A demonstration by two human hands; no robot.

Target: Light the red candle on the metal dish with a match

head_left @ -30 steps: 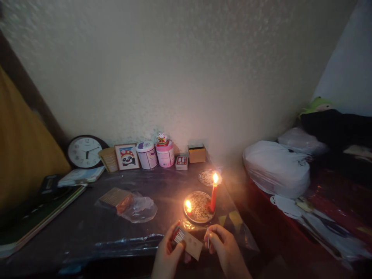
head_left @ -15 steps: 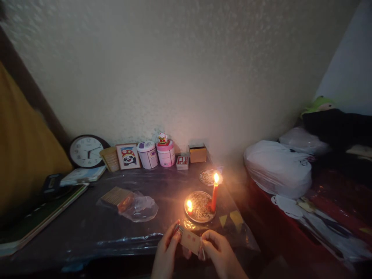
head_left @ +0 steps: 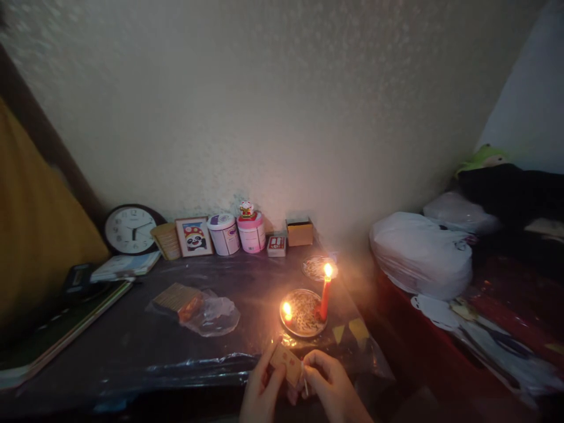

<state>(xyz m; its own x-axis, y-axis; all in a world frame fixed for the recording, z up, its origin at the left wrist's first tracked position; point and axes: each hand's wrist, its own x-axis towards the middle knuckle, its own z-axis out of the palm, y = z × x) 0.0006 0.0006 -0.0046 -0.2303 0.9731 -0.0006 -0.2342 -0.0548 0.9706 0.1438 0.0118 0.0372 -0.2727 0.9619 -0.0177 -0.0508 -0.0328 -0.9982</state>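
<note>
Cardboard matchbox (head_left: 287, 364) is sitting between both hands at the near edge of the table (head_left: 132, 346), low in the view, just in front of the metal plate (head_left: 302, 314). Left hand (head_left: 261, 395) is gripping the box from the left side, fingers curled closed around it, thumb lying on top. Right hand (head_left: 329, 385) is pinching a match (head_left: 305, 383) between thumb and forefinger, fingers closed tight on it, the stick pointing down and lying right against the box's right end. Whether the match head is touching the striking strip is too dim to tell.

Two candles are burning on the plate: a tall red candle (head_left: 325, 294) standing upright at the right rim, and a short candle stub (head_left: 287, 312) at the left rim. A second small plate (head_left: 318, 268) is lying just behind the tall candle. A plastic bag (head_left: 207, 314) with a tan packet is lying left of the plate, well apart from the hands.

Along the wall a clock (head_left: 131, 230), a framed picture (head_left: 194, 237), a white tub (head_left: 222, 234), a pink tub (head_left: 251, 231), a small red box (head_left: 277, 245) and a brown box (head_left: 299, 232) are standing in a row. Books (head_left: 66, 329) are lying at the far left. A white bag (head_left: 420, 255) is resting to the right of the table.
</note>
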